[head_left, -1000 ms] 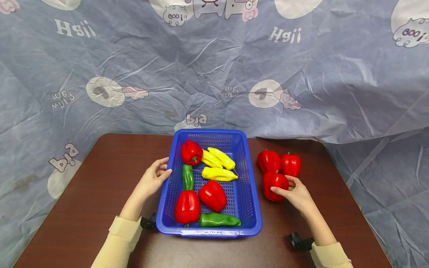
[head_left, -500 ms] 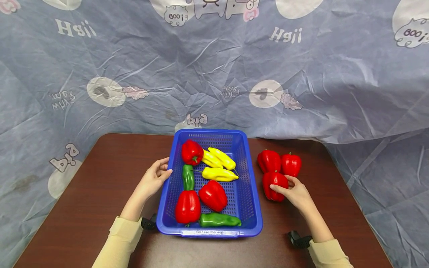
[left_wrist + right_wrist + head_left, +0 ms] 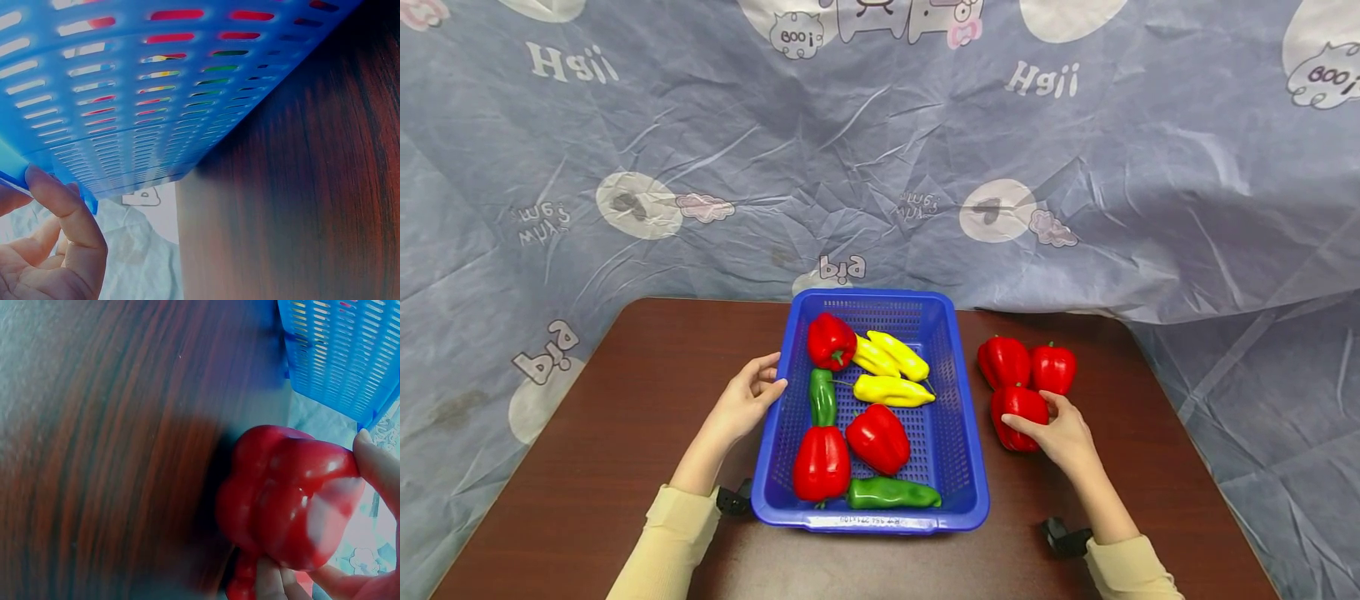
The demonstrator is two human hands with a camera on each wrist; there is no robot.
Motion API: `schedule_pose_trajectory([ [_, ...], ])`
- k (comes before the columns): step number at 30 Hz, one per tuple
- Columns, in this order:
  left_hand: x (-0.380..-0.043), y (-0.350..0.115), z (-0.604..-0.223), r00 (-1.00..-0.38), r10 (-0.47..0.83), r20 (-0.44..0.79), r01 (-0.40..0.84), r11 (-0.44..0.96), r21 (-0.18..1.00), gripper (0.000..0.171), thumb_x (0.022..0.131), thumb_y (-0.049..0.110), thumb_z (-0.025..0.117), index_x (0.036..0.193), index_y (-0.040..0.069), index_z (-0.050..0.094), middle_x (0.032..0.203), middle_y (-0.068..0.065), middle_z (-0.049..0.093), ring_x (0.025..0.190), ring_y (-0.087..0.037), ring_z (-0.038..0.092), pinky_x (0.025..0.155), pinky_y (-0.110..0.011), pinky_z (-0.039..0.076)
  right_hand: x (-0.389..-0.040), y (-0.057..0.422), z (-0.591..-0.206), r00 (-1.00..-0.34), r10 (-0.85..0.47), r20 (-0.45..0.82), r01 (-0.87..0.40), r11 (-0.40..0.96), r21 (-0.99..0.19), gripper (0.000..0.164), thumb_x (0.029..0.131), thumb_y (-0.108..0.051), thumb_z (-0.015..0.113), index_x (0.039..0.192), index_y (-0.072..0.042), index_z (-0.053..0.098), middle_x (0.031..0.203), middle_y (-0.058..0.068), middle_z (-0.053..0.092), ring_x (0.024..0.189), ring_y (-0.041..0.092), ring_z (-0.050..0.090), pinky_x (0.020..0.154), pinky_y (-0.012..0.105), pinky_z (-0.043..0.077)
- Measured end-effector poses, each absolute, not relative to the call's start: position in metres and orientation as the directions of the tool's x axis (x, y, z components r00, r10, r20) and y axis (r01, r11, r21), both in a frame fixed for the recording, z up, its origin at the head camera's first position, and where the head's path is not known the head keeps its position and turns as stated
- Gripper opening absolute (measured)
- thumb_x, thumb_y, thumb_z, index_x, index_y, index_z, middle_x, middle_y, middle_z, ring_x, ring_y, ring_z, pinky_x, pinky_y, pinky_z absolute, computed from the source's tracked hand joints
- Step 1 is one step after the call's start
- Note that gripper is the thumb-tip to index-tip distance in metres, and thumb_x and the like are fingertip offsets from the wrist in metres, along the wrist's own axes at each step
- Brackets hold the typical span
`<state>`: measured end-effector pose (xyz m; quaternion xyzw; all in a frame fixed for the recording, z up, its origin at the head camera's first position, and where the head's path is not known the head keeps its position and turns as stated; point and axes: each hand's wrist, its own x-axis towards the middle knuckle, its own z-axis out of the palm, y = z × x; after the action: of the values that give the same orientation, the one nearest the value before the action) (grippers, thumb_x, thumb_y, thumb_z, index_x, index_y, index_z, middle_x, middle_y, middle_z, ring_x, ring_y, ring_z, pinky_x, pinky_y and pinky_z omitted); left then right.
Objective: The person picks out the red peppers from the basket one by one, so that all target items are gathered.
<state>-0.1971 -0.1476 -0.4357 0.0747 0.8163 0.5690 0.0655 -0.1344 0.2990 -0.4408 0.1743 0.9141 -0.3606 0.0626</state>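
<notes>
At a dark wood counter [image 3: 610, 417], we see a person's right hand [image 3: 1063, 433] pinch a glossy red pepper [image 3: 1022, 421] right of centre in the head view, the thumb on its left side and the fingers on its right. The left hand [image 3: 748, 396], left of centre, grips the rim of a blue basket [image 3: 868, 522]. What has just changed is slight: against the views of a moment ago, the right forearm has swung a little leftward, while the pepper, the basket and the left hand keep their places. We take this to mean that the hold is settling and the pepper is not yet lifted, though we cannot see its underside. Just above it in the frame sit a second red pepper [image 3: 1004, 362] and a third red pepper [image 3: 1054, 368]; whether either touches it, we cannot tell. Inside the basket, mid-frame, we count three yellow peppers [image 3: 893, 390], three more red peppers [image 3: 877, 439] and two green peppers [image 3: 822, 398], one lengthwise near the left wall, the other lying across the bottom. A printed grey-blue cloth [image 3: 880, 158] fills the upper frame
</notes>
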Motion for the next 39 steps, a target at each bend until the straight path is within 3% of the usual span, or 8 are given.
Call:
schedule_pose_trajectory([
  [5, -0.196, -0.147, -0.435, -0.981, 0.195, -0.019, 0.049, 0.337, 0.94, 0.052, 0.098, 0.005, 0.058, 0.145, -0.006, 0.038, 0.117, -0.023, 0.055, 0.095, -0.017, 0.064, 0.074, -0.018, 0.051, -0.135, 0.294, -0.443, -0.931, 0.288, -0.224, 0.363, 0.673, -0.645, 0.093, 0.084, -0.049, 0.072, 0.148, 0.004, 0.031, 0.138, 0.033, 0.039, 0.123, 0.044, 0.04, 0.099, 0.058, 0.043],
  [20, -0.198, -0.147, -0.437, -0.981, 0.195, -0.011, 0.058, 0.346, 0.937, 0.052, 0.098, 0.005, 0.058, 0.145, -0.007, 0.039, 0.115, -0.023, 0.056, 0.09, -0.011, 0.063, 0.074, -0.017, 0.051, -0.133, 0.293, -0.445, -0.93, 0.295, -0.218, 0.363, 0.651, -0.666, 0.092, 0.085, -0.046, 0.072, 0.148, 0.005, 0.028, 0.142, 0.031, 0.035, 0.124, 0.044, 0.039, 0.102, 0.057, 0.041],
  [25, -0.198, -0.148, -0.438, -0.98, 0.199, -0.014, 0.058, 0.354, 0.934, 0.052, 0.098, 0.005, 0.058, 0.145, -0.006, 0.038, 0.116, -0.023, 0.056, 0.093, -0.017, 0.064, 0.074, -0.017, 0.051, -0.134, 0.293, -0.442, -0.934, 0.287, -0.213, 0.353, 0.652, -0.671, 0.092, 0.085, -0.044, 0.072, 0.148, 0.006, 0.028, 0.142, 0.031, 0.035, 0.125, 0.044, 0.039, 0.102, 0.057, 0.041],
  [30, -0.198, -0.149, -0.438, -0.98, 0.197, -0.013, 0.059, 0.352, 0.934, 0.052, 0.098, 0.005, 0.058, 0.145, -0.006, 0.039, 0.116, -0.023, 0.056, 0.095, -0.022, 0.064, 0.074, -0.017, 0.051, -0.134, 0.293, -0.432, -0.943, 0.283, -0.175, 0.323, 0.655, -0.683, 0.09, 0.086, -0.043, 0.073, 0.147, 0.006, 0.03, 0.139, 0.03, 0.039, 0.126, 0.044, 0.043, 0.102, 0.054, 0.042],
  [39, -0.198, -0.149, -0.439, -0.98, 0.2, -0.005, 0.068, 0.357, 0.932, 0.052, 0.098, 0.004, 0.058, 0.145, -0.005, 0.039, 0.116, -0.023, 0.056, 0.091, -0.017, 0.063, 0.072, -0.019, 0.052, -0.138, 0.288, -0.399, -0.957, 0.276, -0.087, 0.255, 0.662, -0.705, 0.091, 0.087, -0.048, 0.071, 0.151, 0.001, 0.029, 0.144, 0.028, 0.038, 0.128, 0.044, 0.045, 0.101, 0.055, 0.044],
])
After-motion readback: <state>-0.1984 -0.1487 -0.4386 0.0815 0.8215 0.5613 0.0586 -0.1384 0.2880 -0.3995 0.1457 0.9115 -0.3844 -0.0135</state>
